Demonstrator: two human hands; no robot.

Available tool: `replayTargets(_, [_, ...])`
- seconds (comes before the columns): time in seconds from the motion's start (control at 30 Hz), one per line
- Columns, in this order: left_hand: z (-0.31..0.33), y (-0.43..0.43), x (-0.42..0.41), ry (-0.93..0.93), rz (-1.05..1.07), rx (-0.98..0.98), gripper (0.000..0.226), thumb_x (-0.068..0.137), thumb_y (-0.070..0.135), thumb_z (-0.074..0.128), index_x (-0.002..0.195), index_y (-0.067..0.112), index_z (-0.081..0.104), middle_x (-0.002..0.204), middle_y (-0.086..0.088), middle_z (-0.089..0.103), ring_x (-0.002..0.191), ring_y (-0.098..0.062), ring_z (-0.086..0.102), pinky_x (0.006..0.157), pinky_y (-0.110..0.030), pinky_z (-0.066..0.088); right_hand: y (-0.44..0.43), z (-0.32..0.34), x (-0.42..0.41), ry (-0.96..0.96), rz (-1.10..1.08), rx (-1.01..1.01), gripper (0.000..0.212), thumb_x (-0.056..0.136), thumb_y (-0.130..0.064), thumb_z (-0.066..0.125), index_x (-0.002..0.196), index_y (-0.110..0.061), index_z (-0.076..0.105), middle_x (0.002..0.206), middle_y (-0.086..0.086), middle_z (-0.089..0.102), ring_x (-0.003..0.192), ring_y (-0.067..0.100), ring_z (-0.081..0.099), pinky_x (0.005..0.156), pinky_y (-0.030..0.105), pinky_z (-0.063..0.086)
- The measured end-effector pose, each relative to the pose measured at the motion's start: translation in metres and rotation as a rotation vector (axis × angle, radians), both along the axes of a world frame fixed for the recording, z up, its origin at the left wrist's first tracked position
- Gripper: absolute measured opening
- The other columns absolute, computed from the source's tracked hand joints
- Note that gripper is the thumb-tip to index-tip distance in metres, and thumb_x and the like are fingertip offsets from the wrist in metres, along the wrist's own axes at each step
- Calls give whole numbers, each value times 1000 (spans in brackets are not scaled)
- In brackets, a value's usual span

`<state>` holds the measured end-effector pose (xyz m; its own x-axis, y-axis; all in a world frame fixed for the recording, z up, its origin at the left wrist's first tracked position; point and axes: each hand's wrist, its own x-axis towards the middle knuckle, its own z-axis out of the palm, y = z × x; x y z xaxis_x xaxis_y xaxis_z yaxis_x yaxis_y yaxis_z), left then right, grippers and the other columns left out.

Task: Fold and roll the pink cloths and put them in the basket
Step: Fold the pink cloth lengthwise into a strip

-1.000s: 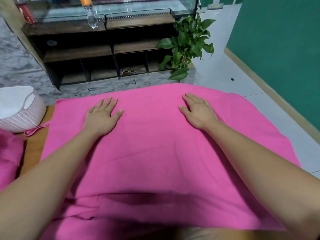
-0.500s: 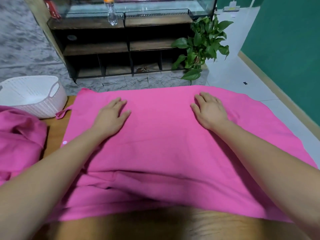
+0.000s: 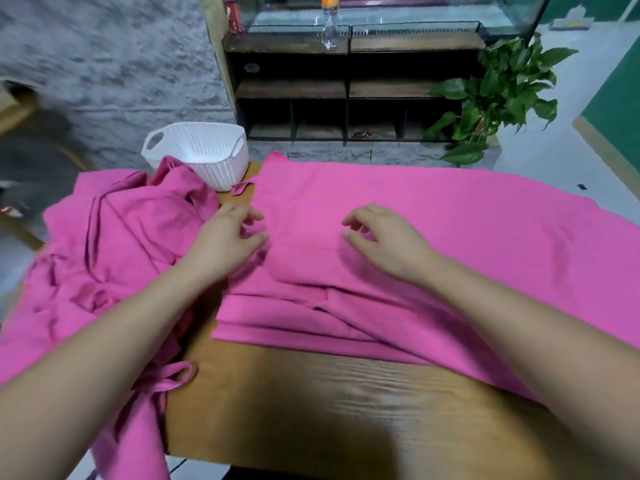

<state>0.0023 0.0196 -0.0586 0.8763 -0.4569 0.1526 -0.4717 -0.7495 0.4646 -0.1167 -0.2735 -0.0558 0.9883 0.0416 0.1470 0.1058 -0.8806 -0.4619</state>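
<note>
Pink cotton covers most of the wooden table (image 3: 311, 403): the pink cloth (image 3: 433, 220) I am working on lies spread flat across the right and middle, and its near edge is doubled into a few loose layers. My left hand (image 3: 227, 242) sits at the cloth's left edge with the fingers bent. I cannot tell whether they pinch the fabric or only touch it. My right hand (image 3: 386, 237) rests near the middle of the cloth, fingers loosely curled with the tips down on the fabric, gripping nothing.

To my left a crumpled heap of pink cloths (image 3: 114, 244) spills over the table's side. The white basket (image 3: 202, 155) stands at the far left corner, just behind the heap. Beyond the table are a dark shelf unit (image 3: 346, 88), a plastic bottle (image 3: 329, 27) on top of it, and a leafy potted plant (image 3: 502, 95).
</note>
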Motion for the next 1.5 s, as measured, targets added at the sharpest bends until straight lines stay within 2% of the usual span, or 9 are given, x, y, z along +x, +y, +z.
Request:
replayTargets(0.33, [2,57,-66,211,122,10,10,89,22,76,91,21,67,78,7,73,77,-10,68,80,-33,52,100,-13,-23,80,177,43,20,93,-34,68,111,-25,66,96,-4,61,91,20,60,88,41,52])
replayTargets(0.57, [1,62,-68,259,95,150,20,78,24,81,78,28,61,86,3,64,80,-19,63,70,-31,42,109,-22,-31,60,134,14,22,96,-39,65,112,-25,66,100,0,60,97,25,59,90,44,51])
replayTargets(0.73, [-4,61,-67,281,66,-101,23,86,39,84,74,26,70,86,2,58,80,-15,60,76,-32,45,116,-23,-30,47,147,10,31,96,-49,65,115,-26,64,101,-2,62,97,24,60,88,41,51])
replayTargets(0.83, [2,55,-75,444,77,-404,33,95,30,77,74,9,63,63,0,52,57,-17,44,56,-31,34,118,-23,-24,29,101,69,26,96,-48,66,104,-24,65,94,-3,65,89,22,62,79,40,51])
replayTargets(0.93, [9,49,-79,549,65,-638,28,103,27,67,79,15,61,61,3,44,56,-13,34,52,-29,27,115,-16,-13,12,50,119,14,98,-32,67,91,-21,64,87,0,70,85,26,64,74,40,47])
replayTargets(1.13, [11,51,-77,479,2,-460,16,101,39,69,96,24,70,74,1,52,62,-10,45,57,-28,35,102,5,9,3,-35,275,19,102,-32,66,84,-23,65,70,-13,60,72,13,55,67,31,34])
replayTargets(1.3, [6,57,-83,476,38,-315,39,100,33,72,71,17,51,59,2,45,52,-10,36,50,-28,29,95,11,15,25,3,298,27,104,-34,65,84,-15,68,72,-8,62,70,12,53,63,16,37])
replayTargets(1.4, [9,60,-89,575,54,-522,35,100,31,70,74,21,50,65,1,38,59,-13,31,53,-30,22,87,8,20,34,-15,246,40,109,-41,53,83,-11,62,77,-1,66,78,22,60,75,33,45])
replayTargets(1.5, [9,66,-100,639,29,-576,22,98,29,71,83,20,59,75,-6,43,68,-19,33,59,-36,23,68,-1,33,87,-29,56,36,110,-40,47,110,-11,70,110,10,73,105,33,65,91,42,49])
